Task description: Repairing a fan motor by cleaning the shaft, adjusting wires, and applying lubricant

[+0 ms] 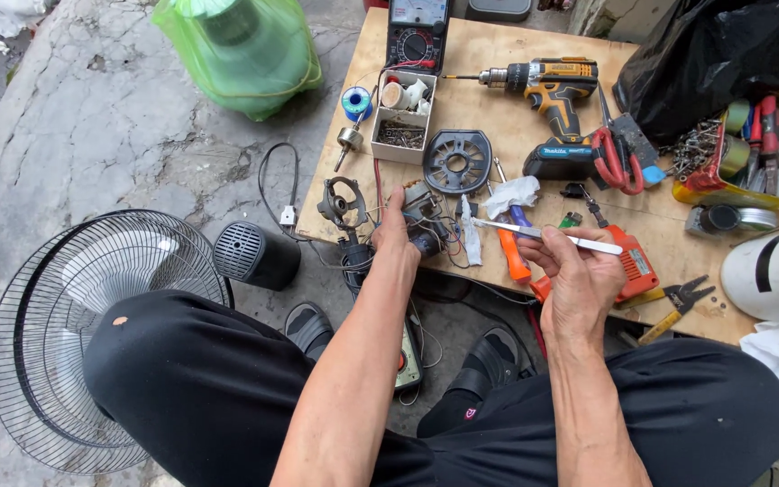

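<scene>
My left hand (396, 236) grips a small fan motor (423, 219) with loose wires at the near edge of a low wooden board (498, 108). My right hand (572, 271) holds a thin white-handled tool (543, 234) like a pen, its metal tip pointing left toward the motor. An orange-handled screwdriver (514, 252) lies on the board between the two hands, beside a crumpled white tissue (513, 193).
A cordless drill (547, 86), black round motor cover (457, 162), multimeter (416, 32), small parts box (401, 122), red scissors (618, 158), orange tool (633, 261) and yellow tool tin (741, 144) crowd the board. A fan grille (56, 307) and black housing (254, 255) lie on the concrete at left.
</scene>
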